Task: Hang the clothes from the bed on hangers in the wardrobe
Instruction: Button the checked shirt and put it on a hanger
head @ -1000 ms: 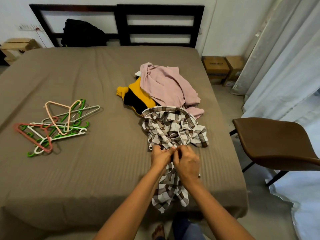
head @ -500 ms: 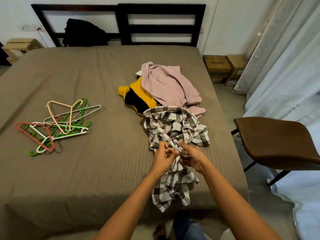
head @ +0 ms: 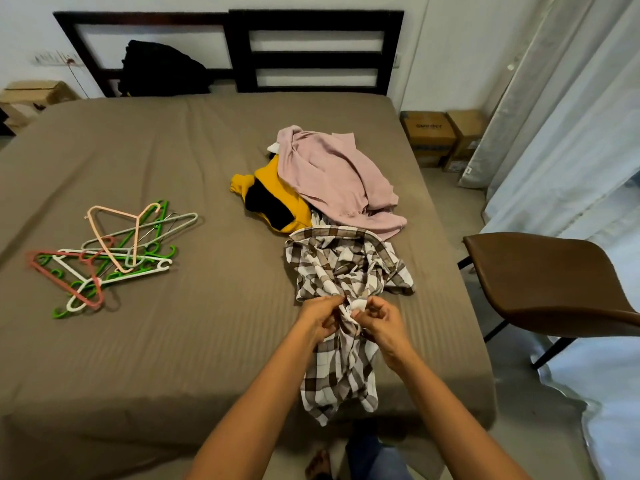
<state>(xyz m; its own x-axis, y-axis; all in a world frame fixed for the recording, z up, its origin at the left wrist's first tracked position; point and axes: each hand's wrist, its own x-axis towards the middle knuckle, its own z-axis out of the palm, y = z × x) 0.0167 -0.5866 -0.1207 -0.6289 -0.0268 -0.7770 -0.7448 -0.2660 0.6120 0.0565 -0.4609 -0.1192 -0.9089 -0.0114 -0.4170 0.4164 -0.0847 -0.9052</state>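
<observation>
Both your hands pinch the plaid shirt [head: 346,271] at the bed's [head: 173,341] near right edge: left hand [head: 320,315], right hand [head: 381,318], close together. Judged soft, light and limp; take hold at collar or shoulders. Hangers [head: 107,254] lie well left.

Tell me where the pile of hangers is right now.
In the head view the hangers lie in a loose heap on the left part of the bed, well left of the checked shirt that the left hand and right hand grip.
</observation>
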